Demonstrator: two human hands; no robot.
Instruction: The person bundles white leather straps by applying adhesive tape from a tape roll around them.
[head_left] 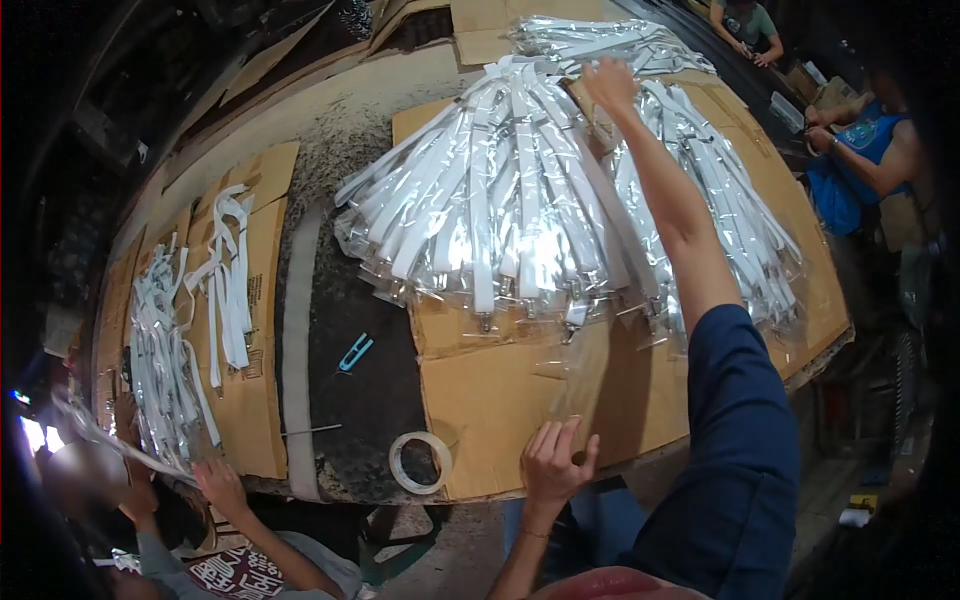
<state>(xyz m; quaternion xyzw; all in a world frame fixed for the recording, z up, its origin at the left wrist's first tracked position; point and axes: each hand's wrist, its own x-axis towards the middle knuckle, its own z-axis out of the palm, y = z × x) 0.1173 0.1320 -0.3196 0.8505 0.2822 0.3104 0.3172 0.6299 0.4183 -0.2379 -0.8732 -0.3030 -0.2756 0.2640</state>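
My right hand (608,88) reaches to the top of the fanned pile of white straps in clear plastic sleeves (520,190); its fingers are bent and what they hold, if anything, is hidden. At the front edge of the cardboard (480,395), my left hand (556,455) is raised palm up with its fingers apart and nothing in them. A faint clear plastic sleeve (575,375) lies just beyond it. Metal clips show at the lower ends of the straps. A second fan of sleeved straps (710,190) lies to the right, partly behind my right arm.
A tape roll (420,463), light-blue snips (355,352) and a thin metal rod (312,431) lie left of my left hand. More straps (228,280) rest on cardboard at left, beside a co-worker's hand (220,485). Other people sit at the upper right.
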